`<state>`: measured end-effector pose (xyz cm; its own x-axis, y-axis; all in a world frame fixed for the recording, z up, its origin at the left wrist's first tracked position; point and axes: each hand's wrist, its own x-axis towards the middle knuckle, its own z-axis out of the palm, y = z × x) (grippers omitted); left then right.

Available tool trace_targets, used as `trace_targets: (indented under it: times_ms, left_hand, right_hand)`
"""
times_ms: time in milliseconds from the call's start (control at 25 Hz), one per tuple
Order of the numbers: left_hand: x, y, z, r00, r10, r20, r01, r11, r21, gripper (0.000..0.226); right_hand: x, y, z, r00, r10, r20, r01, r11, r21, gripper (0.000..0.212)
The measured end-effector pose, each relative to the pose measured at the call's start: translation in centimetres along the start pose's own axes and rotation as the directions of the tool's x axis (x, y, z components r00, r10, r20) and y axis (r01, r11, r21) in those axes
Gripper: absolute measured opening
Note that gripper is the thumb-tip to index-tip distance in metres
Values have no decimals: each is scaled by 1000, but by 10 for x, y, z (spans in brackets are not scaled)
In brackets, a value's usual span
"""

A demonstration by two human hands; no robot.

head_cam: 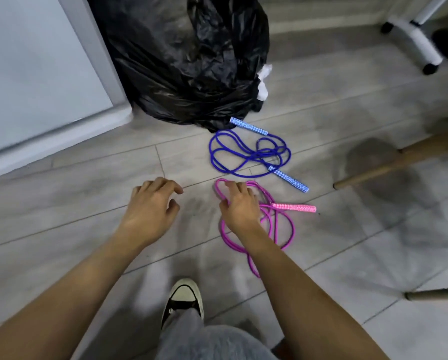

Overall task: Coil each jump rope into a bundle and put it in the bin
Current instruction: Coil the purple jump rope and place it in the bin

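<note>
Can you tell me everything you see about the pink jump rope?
The pink jump rope is a thin, shiny magenta cord lying in loose, tangled loops on the grey floor, not yet coiled. One pink handle with a white pattern points right; the other is out of sight. The right hand rests on its upper loops, fingers curled over the cord; whether they grip is unclear.

Both bare forearms reach forward and down from the lower edge, drawing slightly toward each other. The left hand (152, 205) hangs palm down with a straight wrist, its fingers loosely curled and thumb apart, holding nothing. The right hand (239, 207) is also palm down, fingers bent downward onto the pink jump rope (282, 229). Whether they pinch it is hidden beneath the hand.
</note>
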<state>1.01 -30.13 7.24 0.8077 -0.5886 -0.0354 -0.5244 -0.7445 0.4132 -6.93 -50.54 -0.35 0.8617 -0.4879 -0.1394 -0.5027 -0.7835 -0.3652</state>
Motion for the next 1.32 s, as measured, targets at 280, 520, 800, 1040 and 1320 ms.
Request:
trace_targets:
  times_ms: [280, 520, 800, 1040, 1320]
  left_hand:
    - [-23, -35, 52, 993, -25, 117, 22, 999, 24, 27]
    - [-42, -67, 60, 977, -120, 176, 118, 993, 21, 25]
    - [-80, -130, 63, 906, -317, 280, 307, 948, 80, 29]
    - [-85, -165, 66, 488, -715, 501, 827, 194, -528, 27]
    - [-68, -166, 35, 493, -570, 658, 663, -244, -708, 12]
  right_hand:
    - [8, 87, 66, 838, 426, 340, -380, 904, -196, 77]
    - [15, 40, 101, 934, 120, 337, -134, 991, 19, 57]
    - [0, -94, 155, 913, -234, 333, 121, 937, 328, 33]
    - [-11, -140, 169, 876, -383, 294, 181, 824, 537, 25]
    - [-19, -138, 160, 756, -473, 452, 140, 792, 595, 27]
